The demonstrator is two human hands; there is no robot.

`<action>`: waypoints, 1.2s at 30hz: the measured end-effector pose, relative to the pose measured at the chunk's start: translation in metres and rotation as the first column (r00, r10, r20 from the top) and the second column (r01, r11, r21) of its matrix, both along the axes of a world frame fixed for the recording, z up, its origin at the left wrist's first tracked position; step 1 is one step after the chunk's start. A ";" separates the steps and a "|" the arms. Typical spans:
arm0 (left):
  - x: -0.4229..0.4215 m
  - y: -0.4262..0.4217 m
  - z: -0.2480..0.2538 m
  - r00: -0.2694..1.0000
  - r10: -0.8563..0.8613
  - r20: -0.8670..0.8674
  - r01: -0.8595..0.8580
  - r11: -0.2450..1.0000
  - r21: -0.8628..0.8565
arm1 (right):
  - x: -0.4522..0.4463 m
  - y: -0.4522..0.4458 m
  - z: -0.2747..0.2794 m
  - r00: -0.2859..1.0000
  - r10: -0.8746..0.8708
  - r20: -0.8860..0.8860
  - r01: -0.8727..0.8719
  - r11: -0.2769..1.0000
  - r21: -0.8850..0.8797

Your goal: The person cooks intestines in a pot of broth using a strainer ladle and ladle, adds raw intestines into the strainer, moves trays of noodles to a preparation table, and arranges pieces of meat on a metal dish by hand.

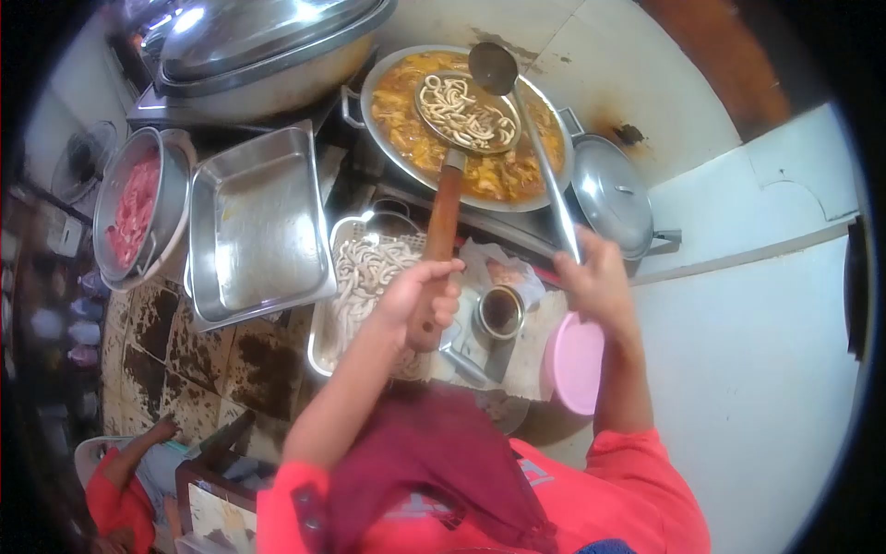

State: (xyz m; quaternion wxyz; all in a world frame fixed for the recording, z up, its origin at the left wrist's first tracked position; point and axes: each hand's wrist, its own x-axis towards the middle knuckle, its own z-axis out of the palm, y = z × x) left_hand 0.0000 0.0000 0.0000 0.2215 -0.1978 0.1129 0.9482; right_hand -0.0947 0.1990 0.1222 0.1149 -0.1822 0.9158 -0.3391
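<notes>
My left hand (420,294) is wrapped round the wooden handle of a strainer (446,208). Pale, curled strips (466,113) lie in the strainer's round bowl, which is over the large pot (376,138) of orange-brown stew (401,129). In my right hand (595,277) is the metal handle of a ladle (544,157). The ladle's dark cup sits above the pot's far rim, right of the strainer. Below my left hand, a white basket (318,346) holds more of the pale strips. A pink bowl (577,365) stands under my right forearm.
An empty steel tray (263,231) is left of the basket. Further left, a metal pot (159,208) contains raw red meat. A large lidded pan (268,55) stands behind. Near the right wall are a round lid (609,198) and a cup of dark liquid (501,311). Another person (125,494) sits at lower left.
</notes>
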 end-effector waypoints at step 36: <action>0.000 0.001 -0.002 1.000 0.011 0.016 -0.011 1.000 0.003 | -0.077 0.006 -0.040 0.305 0.503 0.809 0.710 0.446 -0.545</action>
